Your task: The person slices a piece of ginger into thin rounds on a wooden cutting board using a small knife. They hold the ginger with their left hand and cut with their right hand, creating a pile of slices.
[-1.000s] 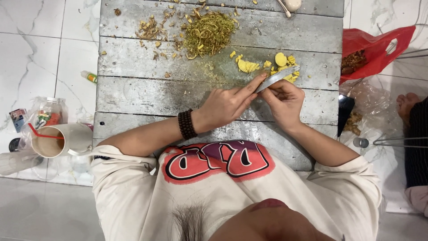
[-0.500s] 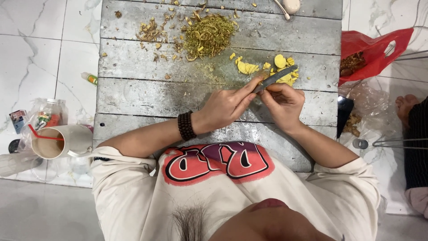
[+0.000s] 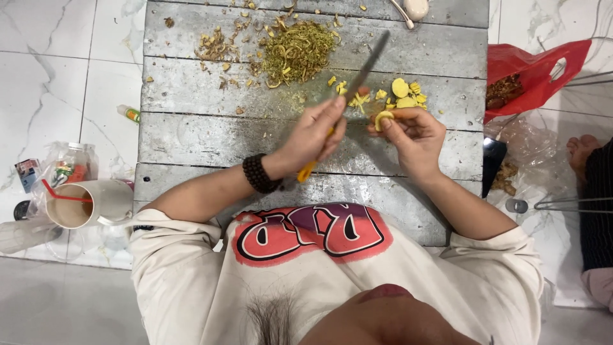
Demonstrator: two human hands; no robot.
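Observation:
My left hand (image 3: 316, 135), with a dark bead bracelet on its wrist, grips a knife (image 3: 357, 80) by its yellow handle; the blade points up and away to the right. My right hand (image 3: 412, 137) pinches a small yellow root piece (image 3: 383, 119) at its fingertips, just right of the blade. Both hands hover over a grey wooden board (image 3: 211, 137). Several cut yellow slices (image 3: 403, 96) lie on the board just beyond my right hand.
A heap of brownish-green peelings (image 3: 297, 51) lies at the board's far side. A red plastic bag (image 3: 530, 76) sits to the right, a cup with a red straw (image 3: 80, 204) and a jar (image 3: 67, 166) to the left. Another person's foot (image 3: 581, 150) shows at far right.
The knife was lying low across the yellow piece between both hands; now its blade is lifted and points away. My right hand has raised the piece slightly.

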